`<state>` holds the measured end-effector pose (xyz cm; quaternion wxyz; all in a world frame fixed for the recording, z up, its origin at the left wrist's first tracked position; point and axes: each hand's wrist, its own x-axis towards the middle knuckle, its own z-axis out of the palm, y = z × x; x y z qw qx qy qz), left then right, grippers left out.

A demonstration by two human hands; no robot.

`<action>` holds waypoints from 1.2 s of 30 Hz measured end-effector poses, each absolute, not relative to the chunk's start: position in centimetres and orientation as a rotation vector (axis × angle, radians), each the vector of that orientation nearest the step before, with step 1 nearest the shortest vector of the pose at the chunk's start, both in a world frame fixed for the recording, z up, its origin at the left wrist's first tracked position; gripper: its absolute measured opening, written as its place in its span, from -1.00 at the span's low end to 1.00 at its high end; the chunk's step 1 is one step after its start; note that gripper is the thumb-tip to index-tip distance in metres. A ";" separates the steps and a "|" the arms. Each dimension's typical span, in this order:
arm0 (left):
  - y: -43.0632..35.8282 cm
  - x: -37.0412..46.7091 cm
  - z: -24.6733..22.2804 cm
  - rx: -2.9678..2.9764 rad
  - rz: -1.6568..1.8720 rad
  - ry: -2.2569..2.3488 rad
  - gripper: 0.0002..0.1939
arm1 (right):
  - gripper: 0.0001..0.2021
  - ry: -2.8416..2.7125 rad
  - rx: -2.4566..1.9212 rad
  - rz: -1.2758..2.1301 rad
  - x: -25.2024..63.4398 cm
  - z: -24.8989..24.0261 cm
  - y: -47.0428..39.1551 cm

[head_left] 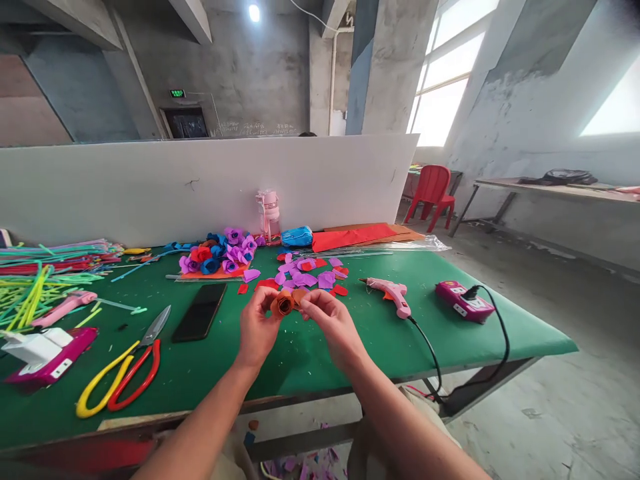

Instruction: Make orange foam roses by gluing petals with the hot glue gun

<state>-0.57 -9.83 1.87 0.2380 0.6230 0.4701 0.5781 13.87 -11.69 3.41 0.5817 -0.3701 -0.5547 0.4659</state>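
Observation:
Between my hands, above the green table, is a small orange-brown paper flower with a rolled centre. My left hand pinches the flower from its left side. In the fingers of my right hand is an orange-brown paper petal, held against the flower's right side. Just behind my hands lie loose purple petals and red petals. A pink glue gun rests on the table to the right, its cable running over the front edge.
Scissors with yellow and red handles and a black phone lie left. Finished paper flowers pile behind them. A power strip sits right, another far left near pipe-cleaner bundles. A pink bottle stands by the white partition.

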 end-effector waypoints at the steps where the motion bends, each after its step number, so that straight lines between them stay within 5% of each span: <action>1: -9.9 -0.5 1.9 1.716 1.586 1.290 -0.81 | -0.82 -1.268 -0.844 1.141 13.6 3.4 -11.8; 14: -10.6 0.1 2.3 1.826 1.558 1.360 -0.69 | -0.90 -1.428 -0.953 0.629 13.8 3.5 -12.1; 36: -10.8 -0.1 1.8 1.963 1.495 1.395 -0.81 | -0.89 -1.529 -0.968 0.522 14.0 3.0 -12.0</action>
